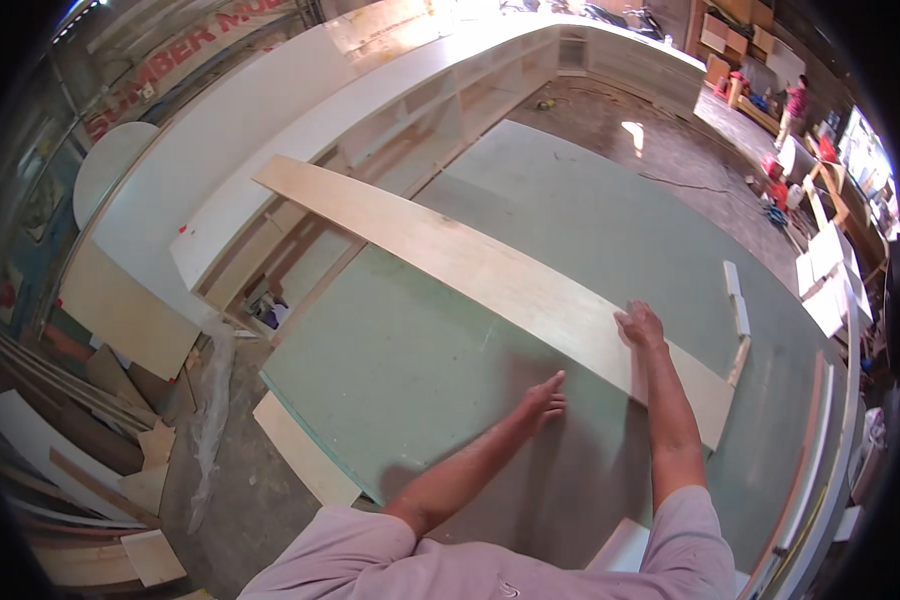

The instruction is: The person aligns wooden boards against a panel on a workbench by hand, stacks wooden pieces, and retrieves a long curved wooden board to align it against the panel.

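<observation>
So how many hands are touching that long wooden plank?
1. The right hand rests flat on the long plank near its close end. The left hand presses the green sheet beside the plank instead.

A pale yellowish wooden plank [490,275] with faint grain is seen beneath the fingers [632,322] of the right hand [642,328]. A muted sage green tabletop [410,350], plain and unpatterned, is shown under the fingers [555,382] of the left hand [543,402]. Small white strips [737,300] are seen just beyond the right fingers. A long white shelf unit [300,130] is seen well beyond the fingers. Pale pinkish-lilac sleeves [690,540] are worn behind both hands. The floor [620,130] far past the fingers is dusty grey-brown.
</observation>
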A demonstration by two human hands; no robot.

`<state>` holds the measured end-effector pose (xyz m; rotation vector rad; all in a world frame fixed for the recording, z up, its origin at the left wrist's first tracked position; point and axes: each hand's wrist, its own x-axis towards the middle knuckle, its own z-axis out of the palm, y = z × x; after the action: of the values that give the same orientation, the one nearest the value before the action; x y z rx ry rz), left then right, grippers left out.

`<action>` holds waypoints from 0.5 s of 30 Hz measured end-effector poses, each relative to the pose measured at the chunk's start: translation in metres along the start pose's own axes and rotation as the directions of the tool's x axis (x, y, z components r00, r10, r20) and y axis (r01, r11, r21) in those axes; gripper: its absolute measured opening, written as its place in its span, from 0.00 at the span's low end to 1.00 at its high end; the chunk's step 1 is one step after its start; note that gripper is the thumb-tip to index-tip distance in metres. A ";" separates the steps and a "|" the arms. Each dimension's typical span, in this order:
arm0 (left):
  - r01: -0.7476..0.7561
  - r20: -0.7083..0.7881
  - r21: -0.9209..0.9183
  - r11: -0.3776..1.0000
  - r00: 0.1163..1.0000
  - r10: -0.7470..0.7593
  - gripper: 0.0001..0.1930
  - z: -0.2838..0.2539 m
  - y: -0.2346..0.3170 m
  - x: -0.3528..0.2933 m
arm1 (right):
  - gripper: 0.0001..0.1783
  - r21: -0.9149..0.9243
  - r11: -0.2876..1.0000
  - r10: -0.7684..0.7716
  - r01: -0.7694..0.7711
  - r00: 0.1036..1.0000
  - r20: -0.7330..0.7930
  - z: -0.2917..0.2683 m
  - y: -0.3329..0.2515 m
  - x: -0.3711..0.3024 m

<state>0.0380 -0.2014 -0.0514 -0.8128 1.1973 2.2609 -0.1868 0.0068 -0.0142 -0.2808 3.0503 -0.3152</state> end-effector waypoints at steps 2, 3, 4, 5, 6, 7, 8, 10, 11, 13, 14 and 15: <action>-0.027 0.011 -0.040 0.999 1.000 0.027 0.48 0.022 0.006 0.026 | 0.35 0.060 0.998 0.025 -0.029 0.998 0.061 0.005 -0.002 0.003; -0.022 0.028 -0.068 0.997 0.999 0.024 0.52 0.030 0.007 0.033 | 0.34 0.059 0.997 0.037 -0.042 0.996 0.077 0.006 -0.005 0.002; -0.025 0.019 -0.073 0.997 0.999 0.026 0.52 0.038 0.012 0.039 | 0.33 0.063 0.997 0.044 -0.049 0.996 0.073 0.007 -0.008 0.002; -0.049 0.028 -0.105 0.993 0.998 0.052 0.53 0.045 0.018 0.043 | 0.33 0.059 0.997 0.046 -0.052 0.994 0.096 0.007 -0.012 0.001; -0.072 0.038 -0.135 0.988 0.996 0.077 0.55 0.051 0.022 0.043 | 0.32 0.053 0.997 0.056 -0.059 0.997 0.059 0.008 -0.016 0.000; -0.074 0.037 -0.135 0.988 0.996 0.079 0.55 0.055 0.029 0.043 | 0.32 0.046 0.997 0.068 -0.068 0.998 0.017 0.007 -0.018 -0.001; -0.067 0.021 -0.202 0.977 0.997 0.073 0.55 0.058 0.036 0.040 | 0.32 0.046 0.997 0.068 -0.068 0.998 0.014 0.006 -0.020 -0.001; -0.064 0.009 -0.269 0.961 0.998 0.069 0.56 0.061 0.040 0.027 | 0.35 0.046 0.995 0.094 -0.094 0.996 0.007 0.002 -0.023 -0.003; -0.110 0.041 -0.256 0.960 0.991 0.125 0.56 0.061 0.042 0.018 | 0.35 0.054 0.996 0.068 -0.068 0.998 -0.002 -0.003 -0.025 -0.004; -0.148 0.078 -0.248 0.958 0.982 0.172 0.57 0.057 0.046 -0.001 | 0.37 0.008 0.995 0.097 -0.097 0.994 -0.045 -0.016 -0.029 -0.008; -0.125 0.102 -0.261 0.957 0.982 0.156 0.59 0.055 0.053 -0.009 | 0.37 0.005 0.995 0.096 -0.096 0.993 -0.063 -0.025 -0.031 -0.012; -0.100 0.119 -0.272 0.957 0.983 0.137 0.61 0.053 0.061 -0.018 | 0.38 0.047 0.995 0.088 -0.085 0.994 -0.061 -0.036 -0.034 -0.015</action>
<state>-0.0025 -0.1904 0.0195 -0.6810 0.9155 2.5685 -0.1694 -0.0161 0.0291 -0.1386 3.1012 -0.3924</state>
